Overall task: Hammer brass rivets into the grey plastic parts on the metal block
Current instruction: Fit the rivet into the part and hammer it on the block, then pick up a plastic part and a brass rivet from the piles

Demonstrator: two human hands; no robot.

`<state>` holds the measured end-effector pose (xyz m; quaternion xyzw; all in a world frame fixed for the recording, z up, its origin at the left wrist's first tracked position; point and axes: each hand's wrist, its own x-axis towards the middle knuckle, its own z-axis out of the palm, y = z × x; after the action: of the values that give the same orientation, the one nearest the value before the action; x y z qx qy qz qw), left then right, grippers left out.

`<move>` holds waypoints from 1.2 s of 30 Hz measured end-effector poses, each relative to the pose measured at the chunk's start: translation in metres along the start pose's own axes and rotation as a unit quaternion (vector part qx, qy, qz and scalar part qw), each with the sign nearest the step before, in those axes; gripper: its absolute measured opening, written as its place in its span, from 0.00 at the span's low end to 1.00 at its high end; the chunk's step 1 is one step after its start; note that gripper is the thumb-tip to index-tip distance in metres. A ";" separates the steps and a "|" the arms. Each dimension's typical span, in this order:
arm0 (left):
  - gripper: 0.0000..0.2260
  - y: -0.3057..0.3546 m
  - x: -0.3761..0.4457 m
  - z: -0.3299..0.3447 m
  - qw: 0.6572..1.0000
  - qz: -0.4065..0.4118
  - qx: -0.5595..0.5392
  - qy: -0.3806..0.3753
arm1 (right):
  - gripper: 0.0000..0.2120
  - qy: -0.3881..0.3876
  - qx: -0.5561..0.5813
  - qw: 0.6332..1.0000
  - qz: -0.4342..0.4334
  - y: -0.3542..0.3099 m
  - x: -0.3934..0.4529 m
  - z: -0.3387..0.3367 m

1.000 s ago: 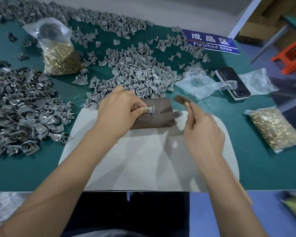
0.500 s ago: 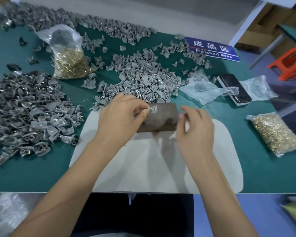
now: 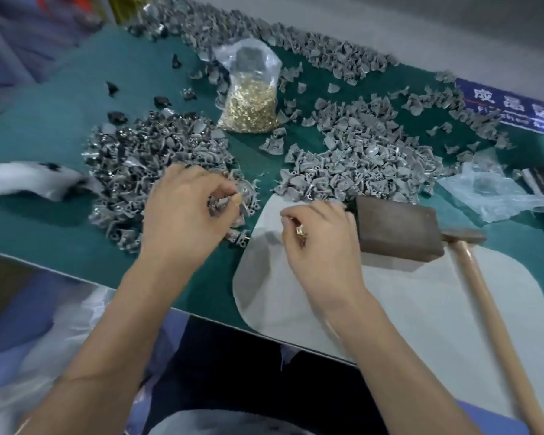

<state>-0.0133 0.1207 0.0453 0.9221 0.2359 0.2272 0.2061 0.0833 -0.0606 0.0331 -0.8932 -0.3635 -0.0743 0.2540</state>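
My left hand (image 3: 182, 215) is over the near edge of the left pile of grey plastic parts (image 3: 145, 161), its thumb and fingers pinching a grey part (image 3: 230, 200). My right hand (image 3: 321, 237) hovers over the white mat (image 3: 421, 309) with fingers curled round small brass rivets (image 3: 301, 230). The brown metal block (image 3: 396, 227) lies bare just right of that hand. A wooden-handled hammer (image 3: 484, 293) lies on the mat, its head touching the block's right side.
A second heap of grey parts (image 3: 358, 152) lies behind the block. An open bag of brass rivets (image 3: 252, 102) stands at the back. Clear plastic bags (image 3: 490, 193) and a blue sign (image 3: 515, 105) sit at the right. More parts line the far edge.
My left hand left the block and moved left to the parts pile. The hammer has been laid down on the mat, and my right hand now holds rivets. The view swung left.
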 end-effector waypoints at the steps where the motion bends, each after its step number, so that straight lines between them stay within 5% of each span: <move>1: 0.05 -0.005 -0.001 -0.002 1.000 -0.010 0.008 -0.006 | 0.06 -0.003 0.004 1.000 -0.005 -0.005 0.002 0.005; 8: 0.09 -0.014 -0.019 0.001 0.998 -0.055 0.042 0.004 | 0.05 -0.018 -0.004 1.000 -0.024 -0.017 0.013 0.019; 13: 0.08 -0.001 -0.014 0.005 0.999 -0.014 -0.016 0.032 | 0.15 0.036 -0.146 0.985 0.086 0.000 0.037 0.017; 16: 0.08 0.011 -0.006 0.010 0.999 0.010 -0.050 0.012 | 0.20 0.000 -0.190 0.974 0.120 0.011 0.051 0.015; 29: 0.06 0.040 0.020 0.042 0.993 0.059 -0.072 -0.067 | 0.08 0.036 -0.070 0.992 0.096 0.024 0.048 -0.016; 36: 0.22 0.072 0.023 0.055 0.981 0.120 -0.118 -0.096 | 0.07 -0.015 0.043 0.997 0.057 0.050 0.040 -0.043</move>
<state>0.0580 0.0601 0.0430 0.9303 0.0742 0.1870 0.3068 0.1486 -0.0879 0.0625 -0.9017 -0.3189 -0.0307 0.2903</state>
